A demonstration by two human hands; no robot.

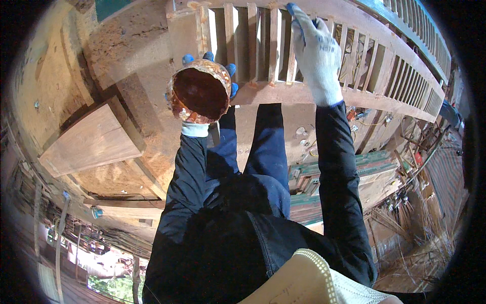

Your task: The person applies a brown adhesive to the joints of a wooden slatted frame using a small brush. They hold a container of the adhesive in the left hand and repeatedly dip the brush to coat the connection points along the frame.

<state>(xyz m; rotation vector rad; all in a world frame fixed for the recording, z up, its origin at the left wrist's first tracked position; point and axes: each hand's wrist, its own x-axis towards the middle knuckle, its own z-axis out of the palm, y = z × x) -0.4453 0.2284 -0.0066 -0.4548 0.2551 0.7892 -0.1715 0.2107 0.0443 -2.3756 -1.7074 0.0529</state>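
My left hand (234, 81), in a white glove with blue fingertips, is closed around a round, crusted pot (173, 96). Reddish-brown residue coats the pot's inside, and its mouth faces up toward me. A flat grey piece (215, 136) shows below that hand; whether I hold it cannot be made out. Farther right, my right hand (316, 55), gloved the same way, reaches over a slatted wooden frame (283, 93). One finger stretches to the frame's far rail, while the other fingers are partly hidden. I see nothing held in this hand.
A blue slatted frame (428, 38) lies beyond the wooden one at the far right. At left, a wooden board (93, 139) rests above a dusty floor. Stacked green-edged frames (372, 161) and loose sticks (400, 228) are to my right.
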